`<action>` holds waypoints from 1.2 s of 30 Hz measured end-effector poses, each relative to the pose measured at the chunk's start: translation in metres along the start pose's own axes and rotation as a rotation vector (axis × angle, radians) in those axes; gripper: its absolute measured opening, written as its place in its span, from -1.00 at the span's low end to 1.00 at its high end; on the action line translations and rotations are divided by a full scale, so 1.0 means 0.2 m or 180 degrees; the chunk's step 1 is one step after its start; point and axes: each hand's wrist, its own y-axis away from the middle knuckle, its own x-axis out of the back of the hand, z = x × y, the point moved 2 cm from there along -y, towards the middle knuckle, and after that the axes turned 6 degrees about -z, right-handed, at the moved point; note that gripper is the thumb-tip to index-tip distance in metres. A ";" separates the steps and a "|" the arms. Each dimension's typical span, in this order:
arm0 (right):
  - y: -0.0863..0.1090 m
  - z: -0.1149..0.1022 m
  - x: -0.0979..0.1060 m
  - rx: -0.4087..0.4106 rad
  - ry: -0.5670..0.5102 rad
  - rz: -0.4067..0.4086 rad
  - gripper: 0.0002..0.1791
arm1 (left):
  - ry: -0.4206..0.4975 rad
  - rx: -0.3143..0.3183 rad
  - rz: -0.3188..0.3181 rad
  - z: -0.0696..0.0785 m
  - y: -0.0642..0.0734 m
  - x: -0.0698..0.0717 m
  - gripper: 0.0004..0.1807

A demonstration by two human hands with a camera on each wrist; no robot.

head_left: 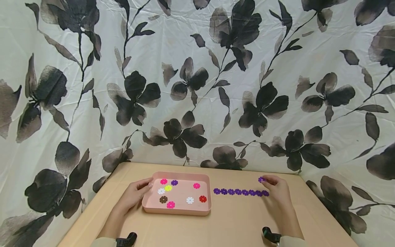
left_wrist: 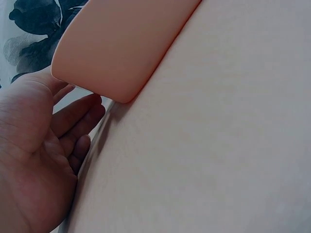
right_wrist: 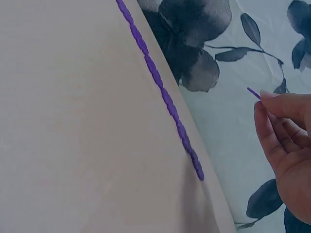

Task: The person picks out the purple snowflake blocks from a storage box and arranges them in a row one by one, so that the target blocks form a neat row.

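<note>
My left hand (head_left: 133,195) holds the left edge of a shallow pink tray (head_left: 177,211), thumb at the rim and fingertips by the outer wall. In the left wrist view, the tray's wall (left_wrist: 121,48) hides the thumb's tip. Up at the right, my right hand (head_left: 277,192) pinches a purple flower-shaped piece (head_left: 261,179) between thumb and forefinger. Seen edge-on in the right wrist view, that purple piece (right_wrist: 253,93) is a thin strip. Just below it, a row of purple flower pieces (head_left: 238,191) lies on the table, its right end close to my right hand.
Inside the tray lie several loose flower pieces, among them a yellow one (head_left: 168,188), a brown one (head_left: 163,199), a red one (head_left: 202,199) and a white one (head_left: 189,200). A floral cloth (head_left: 185,113) hangs behind the table (head_left: 197,233).
</note>
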 end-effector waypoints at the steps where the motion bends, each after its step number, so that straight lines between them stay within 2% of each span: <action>1: 0.01 0.01 0.01 -0.0024 -0.0023 -0.0004 -0.66 | 0.0012 0.0000 0.0004 0.00 0.00 0.00 -0.43; 7: 0.04 0.06 0.04 -0.0200 0.0038 -0.0030 -0.66 | 0.0038 -0.0002 0.0009 0.00 0.00 0.00 -0.44; 14: 0.07 0.15 0.03 -0.0620 -0.0164 0.0019 -0.62 | 0.0033 0.0007 0.0000 0.00 0.00 0.00 -0.42; 20: 0.07 0.23 0.02 -0.0651 -0.0051 0.0207 -0.64 | 0.0048 0.0006 0.0016 0.00 0.00 0.00 -0.43; 24: 0.07 0.27 0.01 -0.0709 -0.0107 0.0246 -0.65 | 0.0035 0.0002 0.0019 0.00 0.00 0.00 -0.42; 36: 0.08 0.29 0.00 -0.0832 -0.0144 0.0354 -0.66 | 0.0024 -0.0013 0.0027 -0.01 0.00 -0.01 -0.45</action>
